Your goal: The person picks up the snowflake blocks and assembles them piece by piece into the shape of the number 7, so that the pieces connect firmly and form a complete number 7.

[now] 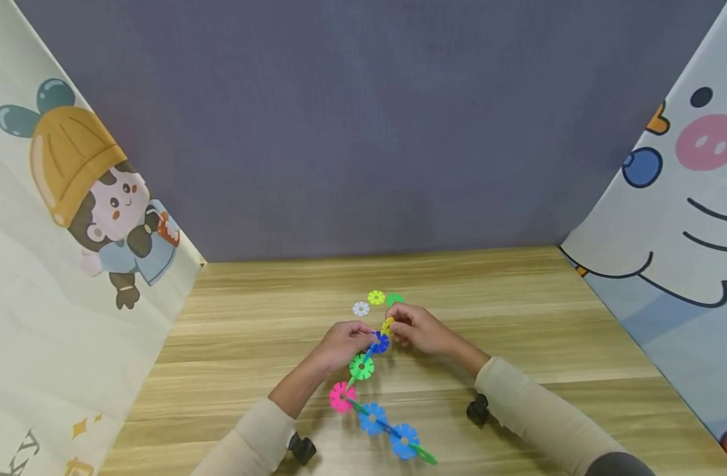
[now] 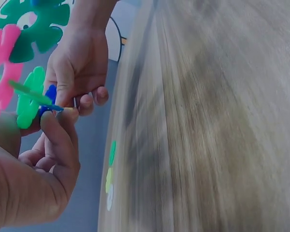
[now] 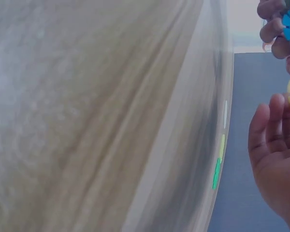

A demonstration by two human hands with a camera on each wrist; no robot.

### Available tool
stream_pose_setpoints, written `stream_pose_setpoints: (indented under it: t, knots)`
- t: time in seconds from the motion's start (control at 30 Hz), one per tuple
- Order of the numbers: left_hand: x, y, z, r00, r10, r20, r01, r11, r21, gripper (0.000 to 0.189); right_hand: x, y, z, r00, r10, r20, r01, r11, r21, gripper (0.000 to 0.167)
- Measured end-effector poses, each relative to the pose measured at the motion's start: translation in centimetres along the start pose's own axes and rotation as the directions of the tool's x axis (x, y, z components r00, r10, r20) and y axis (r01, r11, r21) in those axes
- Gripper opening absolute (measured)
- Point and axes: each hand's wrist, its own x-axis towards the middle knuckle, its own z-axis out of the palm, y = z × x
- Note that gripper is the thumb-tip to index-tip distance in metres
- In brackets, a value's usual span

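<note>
A chain of notched plastic snowflake discs runs between and below the hands. My left hand (image 1: 344, 344) pinches it near the dark blue disc (image 1: 381, 342). With thumb and fingertips, my right hand (image 1: 420, 328) holds a yellow disc (image 1: 388, 325) at the upper end, edge-on against the dark blue one. Down the chain come a bright green disc (image 1: 361, 367), a pink disc (image 1: 342, 397), two light blue discs (image 1: 373, 418) and a green disc (image 1: 424, 454) at the tail. In the left wrist view, the chain hangs above the table, with the pink disc (image 2: 2, 72) close to the camera.
Three loose discs lie on the wooden table (image 1: 250, 317) beyond the hands: a white disc (image 1: 361, 309), a yellow-green disc (image 1: 376, 297) and a green disc (image 1: 394, 299). A grey panel (image 1: 363, 132) stands at the back, with cartoon-printed panels on both sides.
</note>
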Motion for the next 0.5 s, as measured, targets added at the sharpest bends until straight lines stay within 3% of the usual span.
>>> stream_pose_setpoints:
  t: [0.3,0.5]
  knots:
    - [0.07,0.08,0.31,0.999,-0.011,-0.053,0.011,1.000,0.006,0.024,-0.14,-0.30,0.33,0.999,-0.046,-0.008,0.046,0.998,-0.045,0.007]
    - [0.30,-0.35,0.56,0.998,-0.019,-0.058,0.017,0.999,-0.028,0.023,-0.07,-0.03,0.27,0.991,-0.130,-0.031,0.123,0.978,-0.169,0.009]
